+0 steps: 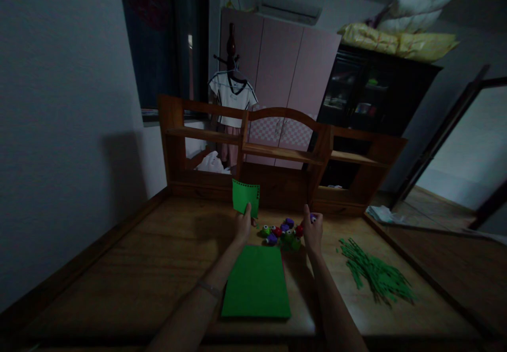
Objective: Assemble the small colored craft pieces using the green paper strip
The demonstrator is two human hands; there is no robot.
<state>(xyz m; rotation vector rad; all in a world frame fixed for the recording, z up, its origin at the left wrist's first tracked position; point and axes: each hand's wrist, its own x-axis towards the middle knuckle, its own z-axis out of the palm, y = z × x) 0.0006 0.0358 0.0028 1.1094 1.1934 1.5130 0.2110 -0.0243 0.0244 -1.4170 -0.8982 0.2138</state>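
Observation:
My left hand (243,225) pinches the lower edge of a small green sheet of paper (245,196), held upright, with a row of small dark marks or holes along its top and right edges. My right hand (313,230) is closed around a small purple piece with an eye (312,218), its thumb pointing up. Between the hands lies a cluster of small red, green and purple pieces (284,231), several with white googly eyes. In front of it, between my forearms, sits a flat stack of green paper (257,283).
Thin green paper strips (374,273) lie heaped on the right of the wooden table (158,267). A wooden shelf unit (283,154) rises along the table's back edge. White plastic (383,215) lies by the right rear corner. A wall stands at left.

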